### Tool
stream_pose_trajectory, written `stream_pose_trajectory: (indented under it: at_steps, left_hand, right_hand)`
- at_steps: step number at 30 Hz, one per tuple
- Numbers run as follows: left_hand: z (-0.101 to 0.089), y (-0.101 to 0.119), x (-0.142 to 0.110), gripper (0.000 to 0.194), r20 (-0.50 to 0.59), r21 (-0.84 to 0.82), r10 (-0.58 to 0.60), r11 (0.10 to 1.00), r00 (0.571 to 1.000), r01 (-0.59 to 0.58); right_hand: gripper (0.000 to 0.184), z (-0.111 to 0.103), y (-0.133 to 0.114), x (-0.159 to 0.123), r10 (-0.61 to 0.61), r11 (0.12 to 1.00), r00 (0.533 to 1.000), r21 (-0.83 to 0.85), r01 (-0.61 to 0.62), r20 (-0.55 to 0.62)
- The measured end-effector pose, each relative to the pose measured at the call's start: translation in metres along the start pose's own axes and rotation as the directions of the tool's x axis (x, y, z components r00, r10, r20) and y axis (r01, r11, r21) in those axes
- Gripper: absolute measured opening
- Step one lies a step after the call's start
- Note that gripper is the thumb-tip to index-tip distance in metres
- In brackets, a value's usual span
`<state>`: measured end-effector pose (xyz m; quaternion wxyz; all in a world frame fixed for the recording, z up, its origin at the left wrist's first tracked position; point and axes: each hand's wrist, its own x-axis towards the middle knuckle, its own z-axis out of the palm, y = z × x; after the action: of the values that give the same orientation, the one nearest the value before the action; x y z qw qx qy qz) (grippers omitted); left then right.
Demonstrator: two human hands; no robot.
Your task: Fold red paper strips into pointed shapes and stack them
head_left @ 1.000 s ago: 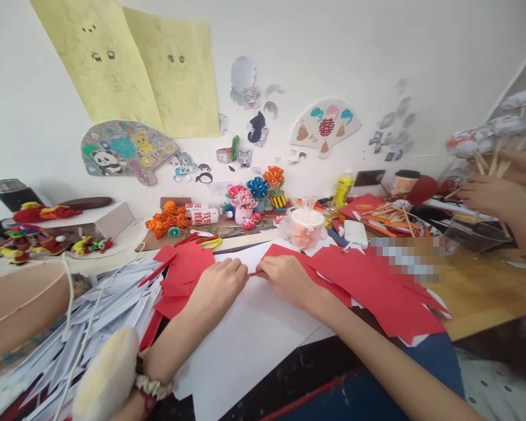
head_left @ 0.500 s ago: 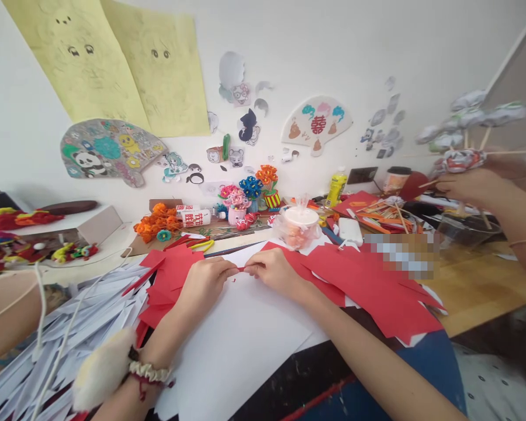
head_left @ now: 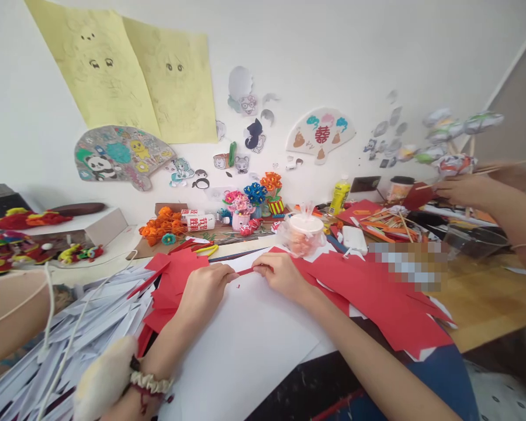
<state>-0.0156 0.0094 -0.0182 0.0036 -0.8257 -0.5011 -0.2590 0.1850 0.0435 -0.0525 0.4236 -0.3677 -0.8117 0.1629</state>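
Large, flat white paper sheets [head_left: 245, 345] spread beneath both hands, with overlapping red paper sheets [head_left: 372, 286] to the right and smaller red paper pieces [head_left: 175, 283] to the left. The left hand [head_left: 204, 289] and right hand [head_left: 284, 278] each pinch one end of a narrow red paper strip [head_left: 246, 272] (rolled or folded, I cannot tell). It bridges them above the white sheets, long axis running left to right, rising slightly rightward, neither hand nearer. Just below lies a tiny red scrap [head_left: 238, 286].
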Motion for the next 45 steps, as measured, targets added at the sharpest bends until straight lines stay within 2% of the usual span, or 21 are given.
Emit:
stream_pose_trajectory:
  at_steps: [4, 8, 15, 19, 27, 30, 32, 35, 37, 40, 43, 44, 45]
  left_hand:
    - [-0.001, 0.0, -0.001, 0.026, -0.046, 0.048, -0.028, 0.998, 0.999, 0.03]
    - [-0.002, 0.001, 0.0, 0.024, -0.055, -0.072, -0.053, 0.996, 0.997, 0.049]
    - [-0.008, 0.003, 0.003, 0.021, -0.067, -0.286, -0.226, 0.937, 0.972, 0.198]
    - [-0.01, 0.001, 0.004, 0.02, -0.084, -0.348, -0.268, 0.91, 0.96, 0.223]
    - [-0.004, 0.002, 0.001, 0.018, 0.061, -0.289, -0.175, 0.939, 0.983, 0.185]
    - [-0.006, 0.002, 0.001, 0.019, 0.074, -0.263, -0.145, 0.952, 0.987, 0.159]
    - [-0.014, -0.002, 0.002, 0.02, 0.034, -0.21, -0.17, 0.962, 0.985, 0.174]
    - [-0.038, -0.017, 0.0, 0.022, -0.092, -0.004, -0.308, 0.951, 0.947, 0.309]
    - [-0.058, -0.03, -0.006, 0.022, -0.13, 0.19, -0.366, 0.903, 0.921, 0.386]
    - [-0.083, -0.043, -0.024, 0.028, -0.174, 0.506, -0.35, 0.77, 0.92, 0.389]
    - [-0.1, -0.031, -0.042, 0.029, -0.154, 0.702, -0.327, 0.628, 0.932, 0.337]
    - [-0.105, -0.021, -0.047, 0.03, -0.166, 0.7, -0.299, 0.636, 0.94, 0.326]
    - [-0.11, -0.009, -0.052, 0.032, -0.193, 0.654, -0.253, 0.687, 0.948, 0.316]
  right_hand:
    - [0.016, -0.001, 0.0, 0.001, 0.069, 0.994, 0.998, 0.09, -0.069, 0.006]
    - [0.019, -0.001, 0.004, 0.0, 0.156, 0.969, 0.988, 0.194, -0.154, 0.005]
    - [0.01, -0.007, 0.0, 0.001, 0.119, 0.985, 0.988, 0.133, -0.106, -0.101]
    - [0.007, -0.008, 0.002, 0.002, 0.157, 0.982, 0.977, 0.126, -0.139, -0.141]
    - [0.015, -0.008, 0.011, 0.0, 0.146, 0.983, 0.984, 0.13, -0.133, -0.101]
    - [0.014, -0.007, 0.011, 0.0, 0.135, 0.983, 0.985, 0.137, -0.12, -0.11]
    - [0.017, -0.007, 0.01, 0.0, 0.119, 0.986, 0.984, 0.135, -0.101, -0.132]
    - [0.028, -0.008, 0.01, 0.0, 0.101, 0.99, 0.98, 0.119, -0.082, -0.169]
    - [0.031, -0.008, 0.011, 0.0, 0.107, 0.99, 0.98, 0.105, -0.09, -0.169]
    - [0.032, -0.007, 0.014, -0.003, 0.12, 0.99, 0.984, 0.087, -0.109, -0.13]
    - [0.032, -0.003, 0.014, -0.006, 0.131, 0.989, 0.988, 0.077, -0.125, -0.078]
    - [0.031, 0.0, 0.011, -0.007, 0.134, 0.989, 0.989, 0.069, -0.13, -0.062]
    - [0.031, 0.003, 0.007, -0.007, 0.139, 0.989, 0.989, 0.057, -0.136, -0.049]
